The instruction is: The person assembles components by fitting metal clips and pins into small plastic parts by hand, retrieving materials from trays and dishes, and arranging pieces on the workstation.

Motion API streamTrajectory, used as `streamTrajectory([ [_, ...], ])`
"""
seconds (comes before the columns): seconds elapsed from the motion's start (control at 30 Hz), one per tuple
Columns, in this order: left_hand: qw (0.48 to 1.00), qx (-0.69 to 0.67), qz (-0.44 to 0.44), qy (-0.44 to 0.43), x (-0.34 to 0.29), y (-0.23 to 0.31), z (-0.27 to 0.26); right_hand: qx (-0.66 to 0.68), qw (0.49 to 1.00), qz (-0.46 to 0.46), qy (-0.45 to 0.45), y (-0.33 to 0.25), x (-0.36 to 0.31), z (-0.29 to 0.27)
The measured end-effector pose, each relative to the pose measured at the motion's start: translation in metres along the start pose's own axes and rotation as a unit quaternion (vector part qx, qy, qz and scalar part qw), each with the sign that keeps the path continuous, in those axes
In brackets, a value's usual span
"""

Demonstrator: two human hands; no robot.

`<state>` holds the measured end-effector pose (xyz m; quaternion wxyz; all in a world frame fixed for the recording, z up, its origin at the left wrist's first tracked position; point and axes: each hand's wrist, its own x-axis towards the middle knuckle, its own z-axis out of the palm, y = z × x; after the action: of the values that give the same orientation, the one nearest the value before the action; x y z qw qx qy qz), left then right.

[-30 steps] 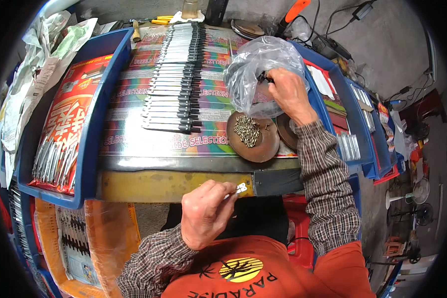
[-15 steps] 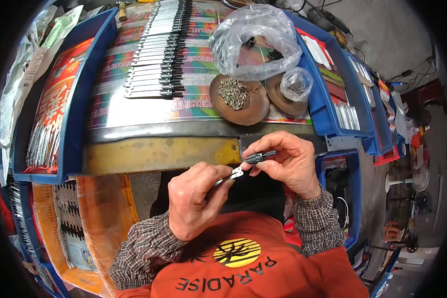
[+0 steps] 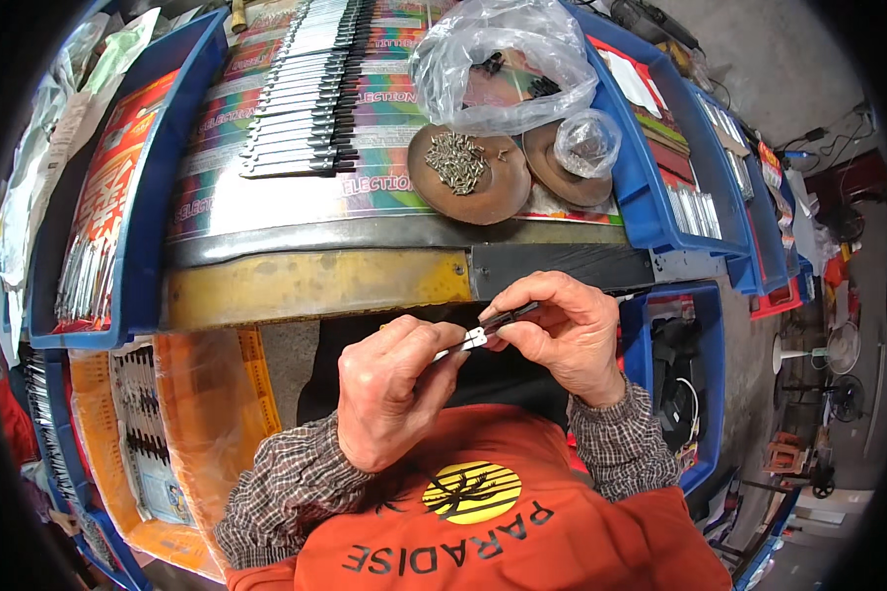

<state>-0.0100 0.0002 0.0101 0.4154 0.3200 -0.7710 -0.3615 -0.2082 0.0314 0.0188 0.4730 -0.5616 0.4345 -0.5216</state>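
Observation:
In front of my chest, my left hand (image 3: 392, 379) pinches a flat silver metal strip (image 3: 476, 337) whose slotted end pokes out past the fingertips. My right hand (image 3: 569, 335) grips a small black plastic piece (image 3: 509, 317) between thumb and fingers. Strip and piece meet at the fingertips; whether they are joined I cannot tell. On the table beyond, a round brown dish (image 3: 493, 197) holds a heap of small metal pins (image 3: 456, 163). Beside it, a clear plastic bag (image 3: 443, 84) contains black pieces (image 3: 542, 87).
A long row of silver strips with black ends (image 3: 301, 98) lies on the table. Blue bins (image 3: 150, 266) of metal strips flank it at left and right (image 3: 650, 212). An orange-lined crate (image 3: 207, 424) stands lower left, another blue bin (image 3: 712, 394) lower right. The table's yellow edge (image 3: 325, 288) faces me.
The black piece has turned in my right fingers and come against the slotted end of the strip. My left hand keeps its hold. The whole view has shifted slightly.

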Motion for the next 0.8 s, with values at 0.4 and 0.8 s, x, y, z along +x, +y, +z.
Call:
streamTrajectory([
  [0.4, 0.999, 0.029, 0.018, 0.001, -0.005, -0.005, 0.001, -0.031, 0.998, 0.055, 0.031, 0.000, -0.007, 0.010],
  [0.8, 0.998, 0.052, 0.045, -0.002, -0.011, -0.011, 0.002, 0.021, 0.993, 0.120, 0.011, 0.010, -0.008, 0.014],
])
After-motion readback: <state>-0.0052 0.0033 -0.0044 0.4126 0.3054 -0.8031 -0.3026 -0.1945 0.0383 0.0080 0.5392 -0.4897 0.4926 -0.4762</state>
